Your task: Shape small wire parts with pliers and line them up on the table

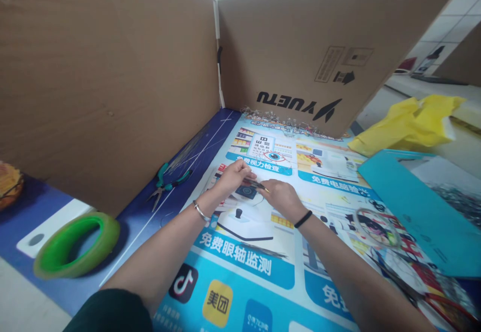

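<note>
- The left hand [233, 174], a silver bracelet [201, 211] on its wrist, has its fingers pinched together on one end of a thin metal piece [259, 185].
- The right hand [281, 197], with a black band [302, 219] at the wrist, is closed on the other end of the piece; a pointed tip pokes out just past its fingers.
- The thin metal piece is held between the two hands, low over the printed poster [263, 267] that covers the middle of the counter [22, 307]. What exactly it is cannot be told, as it is small and blurred.
- Teal-handled pliers [167, 184] lie on the blue strip to the left of the hands, beside a fan of fine wires [191, 151].
- A green tape roll [75, 244] sits near the left edge, well apart from the hands.
- Cardboard walls [108, 71] stand behind and to the left.
- To the right lie a blue folder [413, 211] and, beyond it, a yellow bag [409, 121].
</note>
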`<state>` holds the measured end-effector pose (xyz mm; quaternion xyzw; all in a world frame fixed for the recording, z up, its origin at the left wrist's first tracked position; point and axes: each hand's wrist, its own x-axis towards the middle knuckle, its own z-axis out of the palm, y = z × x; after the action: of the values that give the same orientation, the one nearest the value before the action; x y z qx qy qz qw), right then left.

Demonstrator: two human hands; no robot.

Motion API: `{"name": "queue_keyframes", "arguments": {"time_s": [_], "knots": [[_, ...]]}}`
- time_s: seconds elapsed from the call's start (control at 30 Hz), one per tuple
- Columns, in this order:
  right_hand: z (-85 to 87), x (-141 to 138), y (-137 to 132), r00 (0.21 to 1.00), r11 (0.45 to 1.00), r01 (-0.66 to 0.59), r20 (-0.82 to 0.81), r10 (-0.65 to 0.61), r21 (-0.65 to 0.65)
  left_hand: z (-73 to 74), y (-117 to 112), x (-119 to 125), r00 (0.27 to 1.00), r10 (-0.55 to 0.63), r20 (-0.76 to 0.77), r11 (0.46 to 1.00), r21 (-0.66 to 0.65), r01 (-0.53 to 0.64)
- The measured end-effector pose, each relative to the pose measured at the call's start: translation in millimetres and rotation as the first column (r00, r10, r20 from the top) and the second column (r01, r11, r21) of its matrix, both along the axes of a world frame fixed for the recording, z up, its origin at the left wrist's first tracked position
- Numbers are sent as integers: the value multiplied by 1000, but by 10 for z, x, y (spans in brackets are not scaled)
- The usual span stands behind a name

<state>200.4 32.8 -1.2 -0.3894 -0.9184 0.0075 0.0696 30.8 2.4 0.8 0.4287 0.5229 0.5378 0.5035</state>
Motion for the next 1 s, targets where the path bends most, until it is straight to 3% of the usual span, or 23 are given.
{"name": "queue_keyframes", "arguments": {"time_s": [0.13,0.47,0.63,0.8,1.0], "knots": [[29,-5,-4,1000,1000,6,10,-6,-23,-53,13,-21,999,-23,-35,999,31,24],[44,0,-4,1000,998,23,2,-23,-60,-20,-14,-14,997,-50,-55,998,39,52],[13,-6,-16,1000,1000,19,-4,-19,-21,-21,-19,-7,997,-48,-67,998,44,51],[-31,17,8,998,997,2,-67,3,74,29,-9,-66,993,104,-49,994,35,-103],[-12,143,165,990,997,66,-125,-69,-28,125,10,-342,938,322,-127,938,176,-298]]}}
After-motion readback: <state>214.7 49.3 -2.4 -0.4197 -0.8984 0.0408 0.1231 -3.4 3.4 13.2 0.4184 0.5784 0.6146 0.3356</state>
